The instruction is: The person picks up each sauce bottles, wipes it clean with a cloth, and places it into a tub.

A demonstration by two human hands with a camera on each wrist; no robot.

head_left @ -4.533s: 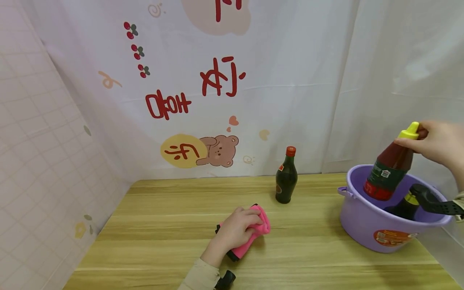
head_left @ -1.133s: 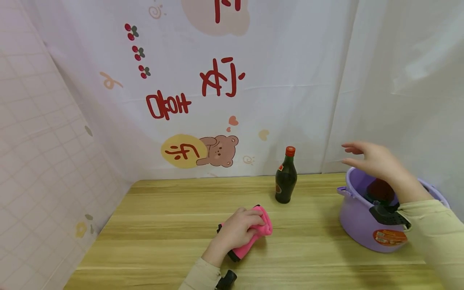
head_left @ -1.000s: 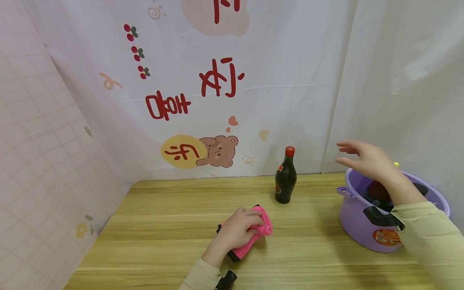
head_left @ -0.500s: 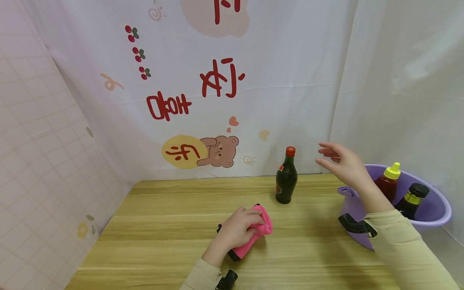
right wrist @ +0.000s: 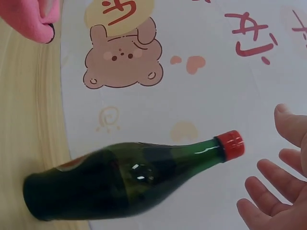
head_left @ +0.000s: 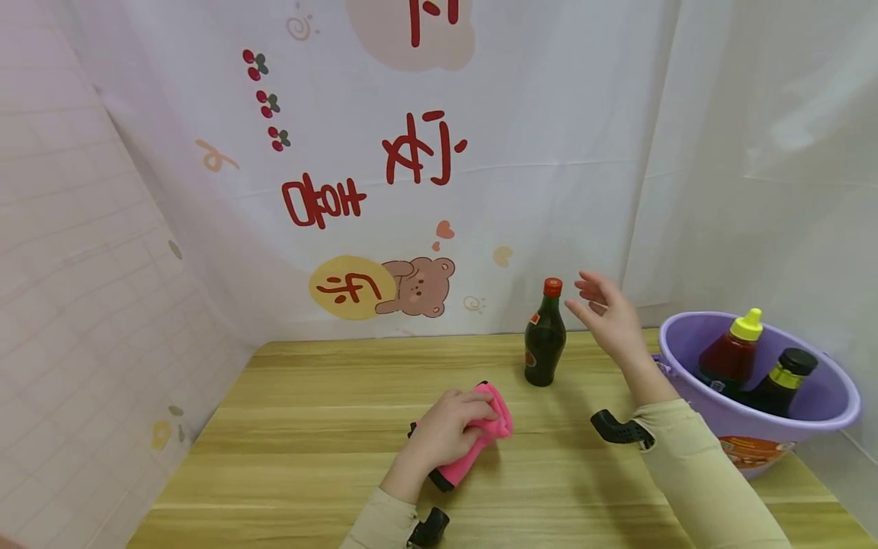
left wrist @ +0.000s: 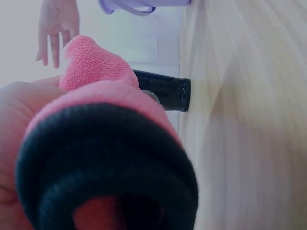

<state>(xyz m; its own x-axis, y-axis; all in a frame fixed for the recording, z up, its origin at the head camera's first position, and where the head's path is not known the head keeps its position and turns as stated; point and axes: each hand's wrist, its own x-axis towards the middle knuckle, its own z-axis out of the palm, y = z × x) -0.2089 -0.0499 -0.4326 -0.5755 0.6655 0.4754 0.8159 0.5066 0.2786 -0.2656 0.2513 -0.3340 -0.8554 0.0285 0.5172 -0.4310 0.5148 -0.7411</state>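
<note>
The left hand (head_left: 446, 428) has its fingers curled over a pink cloth (head_left: 499, 423) with black edging, gripping it on the worktop (head_left: 309, 435); the left wrist view shows the cloth rolled, its dark edge facing the camera. The right hand (head_left: 613, 319) is raised, thumb and fingers spread, just beside the neck of a dark green bottle (head_left: 545, 343) but apart from it. That bottle stands upright between the hands, beyond the cloth and to its right, its red cap (right wrist: 231, 145) near the right hand's fingertips. Farther right, past the right forearm, a purple bucket (head_left: 703, 404) holds a red bottle (head_left: 730, 358) with a yellow nozzle top and a dark bottle (head_left: 778, 389) with a black cap, both leaning. Behind the worktop hangs a white printed curtain (head_left: 549, 152).
</note>
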